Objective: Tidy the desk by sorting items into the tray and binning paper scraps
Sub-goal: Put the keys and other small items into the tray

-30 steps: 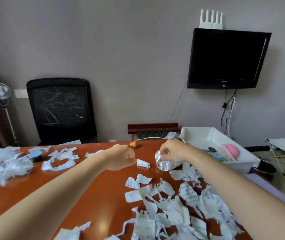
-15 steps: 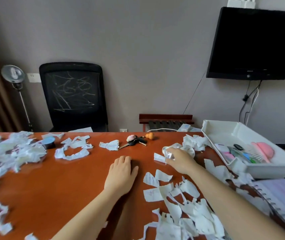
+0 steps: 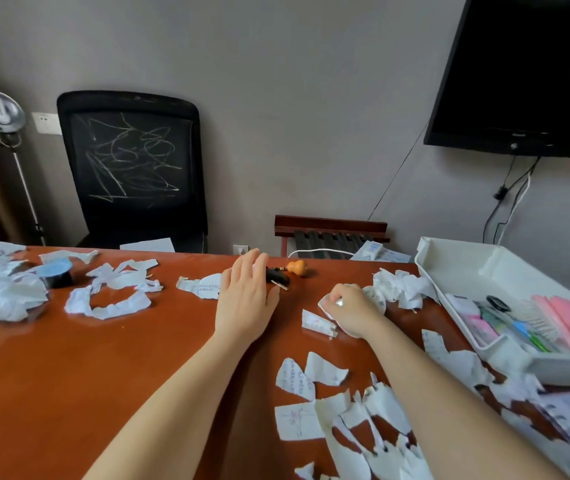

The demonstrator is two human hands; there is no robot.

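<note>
The left hand (image 3: 245, 299) is hovering flat over the far side of the bench (image 3: 103, 375), its fingers (image 3: 252, 265) straight and open, their tips just over the black keys (image 3: 278, 276), which are lying beside an orange charm (image 3: 296, 267). The right hand (image 3: 352, 311) is curling its fingers round a small shiny item (image 3: 328, 303), low on the bench among the scraps (image 3: 311, 379). The step in hand is probably taking up the keys for the tray (image 3: 449, 258), which is sitting well off to the right with a pink brush (image 3: 567, 313) in it. To do it well, the left fingers should be closing on the key body rather than the charm, so nothing is dangling, and lifting clear of the scrap just to the left. Part of the keys is hiding under the fingertips, so whether they are touching is not showing. What the shiny item is cannot be made out. No bin is showing, and the tray's right end is running out of frame.
</note>
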